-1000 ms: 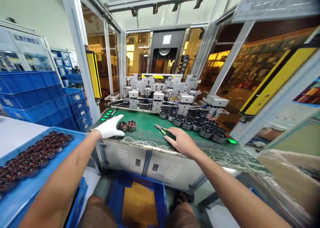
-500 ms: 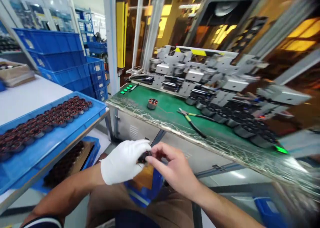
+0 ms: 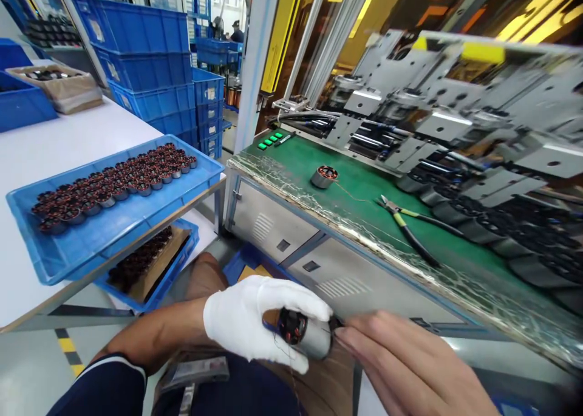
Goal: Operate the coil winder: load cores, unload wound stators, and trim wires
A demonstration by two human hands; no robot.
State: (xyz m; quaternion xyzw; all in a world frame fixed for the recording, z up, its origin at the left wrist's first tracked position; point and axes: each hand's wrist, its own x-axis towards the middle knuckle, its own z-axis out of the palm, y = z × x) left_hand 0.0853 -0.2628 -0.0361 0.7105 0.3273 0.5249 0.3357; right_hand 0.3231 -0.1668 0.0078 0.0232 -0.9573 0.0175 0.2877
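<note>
My left hand [image 3: 255,319], in a white glove, is closed round a motor stator [image 3: 316,338] above my lap. The stator lies on its side, with a grey steel body and a black end showing copper coils. A thin wire hangs from it past the glove. My bare right hand [image 3: 405,361] has its fingers together, tips at the stator's right black end; the thumb is hidden. On the green bench mat [image 3: 291,167] ahead stands another stator [image 3: 324,176], a thin wire trailing from it. Cutting pliers [image 3: 405,225] with black and yellow-green handles lie open to its right.
Rows of stators fill part of a blue tray [image 3: 136,221] on the white table at left, and another blue tray [image 3: 182,246] sits below. Stacked blue crates [image 3: 141,57] stand behind. Machine fixtures [image 3: 444,127] and a row of stators [image 3: 483,221] line the bench's right side.
The view has swung right and closer to the bench. Both hands have come lower and nearer, and the stator is now turned sideways with more of its body showing.
</note>
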